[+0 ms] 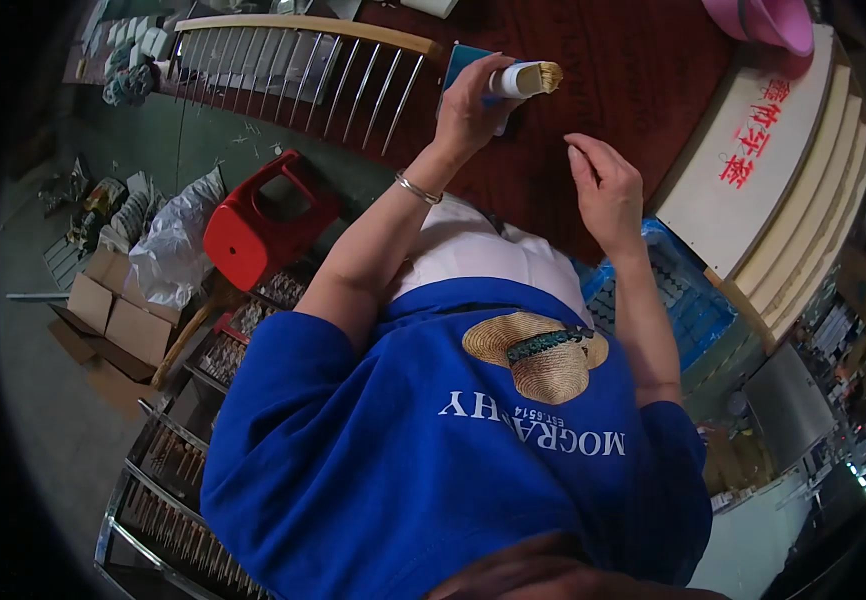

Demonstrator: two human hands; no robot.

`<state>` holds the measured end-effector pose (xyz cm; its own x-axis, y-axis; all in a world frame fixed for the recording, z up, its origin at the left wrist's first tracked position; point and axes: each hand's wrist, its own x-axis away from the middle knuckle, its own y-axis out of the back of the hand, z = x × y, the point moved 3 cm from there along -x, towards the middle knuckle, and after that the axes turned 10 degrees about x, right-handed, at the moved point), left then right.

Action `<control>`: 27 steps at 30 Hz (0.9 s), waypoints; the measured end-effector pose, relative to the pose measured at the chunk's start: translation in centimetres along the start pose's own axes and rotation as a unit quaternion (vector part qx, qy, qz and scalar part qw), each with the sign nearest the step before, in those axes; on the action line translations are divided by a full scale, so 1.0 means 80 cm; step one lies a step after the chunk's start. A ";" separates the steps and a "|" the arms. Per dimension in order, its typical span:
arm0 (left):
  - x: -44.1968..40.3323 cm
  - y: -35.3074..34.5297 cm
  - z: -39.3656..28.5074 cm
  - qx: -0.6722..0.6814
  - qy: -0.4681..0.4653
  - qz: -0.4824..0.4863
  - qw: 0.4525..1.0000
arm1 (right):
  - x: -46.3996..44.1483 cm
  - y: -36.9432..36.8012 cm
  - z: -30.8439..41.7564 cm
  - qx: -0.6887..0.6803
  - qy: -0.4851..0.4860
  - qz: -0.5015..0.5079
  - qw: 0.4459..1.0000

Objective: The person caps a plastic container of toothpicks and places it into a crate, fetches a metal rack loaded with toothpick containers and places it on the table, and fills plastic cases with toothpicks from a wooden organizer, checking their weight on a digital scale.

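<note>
My left hand, with a silver bracelet on its wrist, is wrapped round a small white container. A bundle of thin pale sticks, like toothpicks, shows at its right end. Just behind this hand, a blue flat piece lies partly hidden on the dark red table. To the right, my right hand hovers near the table's front, thumb apart from the half-bent fingers. Nothing shows in it.
A wooden-topped rack with metal bars stands at the upper left. Red stool, cardboard box and stick-filled trays are left of me. On the right are stacked pale boards, a blue crate and a pink bucket.
</note>
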<state>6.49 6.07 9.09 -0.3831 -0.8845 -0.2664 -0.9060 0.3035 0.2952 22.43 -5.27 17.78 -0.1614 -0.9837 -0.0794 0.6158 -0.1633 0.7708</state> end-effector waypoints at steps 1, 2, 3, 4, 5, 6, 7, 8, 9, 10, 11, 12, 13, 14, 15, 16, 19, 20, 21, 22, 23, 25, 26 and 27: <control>-0.002 -0.003 -0.011 0.033 -0.014 -0.003 0.999 | -0.002 0.002 0.013 -0.013 0.014 -0.019 1.000; -0.003 -0.008 -0.021 0.067 -0.028 -0.005 0.997 | -0.004 0.003 0.023 -0.021 0.021 -0.039 0.999; -0.003 -0.014 -0.027 0.071 -0.036 0.004 0.997 | -0.006 0.003 0.033 -0.028 0.028 -0.060 0.997; -0.002 -0.020 -0.031 0.106 -0.051 0.002 0.993 | -0.009 0.003 0.039 -0.011 0.037 -0.070 0.997; -0.004 -0.024 -0.038 0.142 -0.065 0.001 0.988 | -0.010 0.009 0.040 -0.008 0.032 -0.080 0.996; -0.006 -0.026 -0.044 0.150 -0.071 0.021 0.986 | -0.011 0.011 0.041 0.061 0.026 -0.018 0.998; -0.009 -0.028 -0.049 0.152 -0.075 0.030 0.985 | -0.011 0.014 0.040 0.128 0.018 0.047 0.991; -0.012 -0.029 -0.055 0.160 -0.089 0.047 0.982 | -0.012 0.022 0.038 0.123 0.028 0.054 0.991; -0.015 -0.030 -0.062 0.168 -0.102 0.064 0.978 | -0.013 0.031 0.031 0.123 0.020 0.047 0.991; -0.018 -0.029 -0.067 0.170 -0.104 0.073 0.977 | -0.014 0.037 0.024 0.126 0.044 0.071 0.989; -0.020 -0.029 -0.071 0.177 -0.092 0.110 0.974 | -0.014 0.042 0.021 0.127 0.068 0.096 0.985; -0.020 -0.030 -0.076 0.184 -0.078 0.148 0.969 | -0.017 0.052 0.021 0.125 0.060 0.092 0.986; -0.020 -0.031 -0.083 0.185 -0.077 0.158 0.967 | -0.019 0.059 0.022 0.135 0.044 0.157 0.977; -0.021 -0.033 -0.091 0.177 -0.074 0.186 0.964 | -0.019 0.064 0.022 0.144 0.029 0.223 0.964; -0.021 -0.036 -0.097 0.168 -0.071 0.213 0.960 | -0.020 0.068 0.024 0.141 0.021 0.219 0.965; -0.022 -0.037 -0.101 0.169 -0.071 0.221 0.958 | -0.020 0.068 0.027 0.199 0.024 0.255 0.946; -0.021 -0.043 -0.109 0.118 -0.085 0.251 0.957 | -0.013 0.064 0.038 0.293 0.013 0.305 0.906; -0.021 -0.044 -0.110 0.107 -0.092 0.251 0.958 | -0.010 0.064 0.039 0.331 0.002 0.320 0.888; -0.020 -0.045 -0.110 0.096 -0.098 0.250 0.959 | -0.006 0.063 0.040 0.331 0.002 0.320 0.888; -0.020 -0.046 -0.111 0.095 -0.098 0.249 0.959 | -0.003 0.063 0.040 0.344 -0.010 0.306 0.888; -0.019 -0.047 -0.112 0.097 -0.088 0.248 0.960 | -0.002 0.063 0.039 0.357 -0.021 0.291 0.887; -0.019 -0.047 -0.114 0.099 -0.076 0.243 0.962 | 0.002 0.070 0.037 0.368 -0.006 0.276 0.888; -0.019 -0.048 -0.115 0.086 -0.079 0.239 0.964 | 0.004 0.074 0.034 0.378 0.005 0.260 0.888; -0.018 -0.048 -0.115 0.072 -0.082 0.235 0.966 | 0.010 0.073 0.030 0.379 0.007 0.262 0.887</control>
<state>12.15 2.89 16.82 -0.7709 -0.5726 -0.2791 -0.6362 0.7145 0.2911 24.09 -6.81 23.74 0.0073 -0.9109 0.4125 -0.0933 0.4101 0.9072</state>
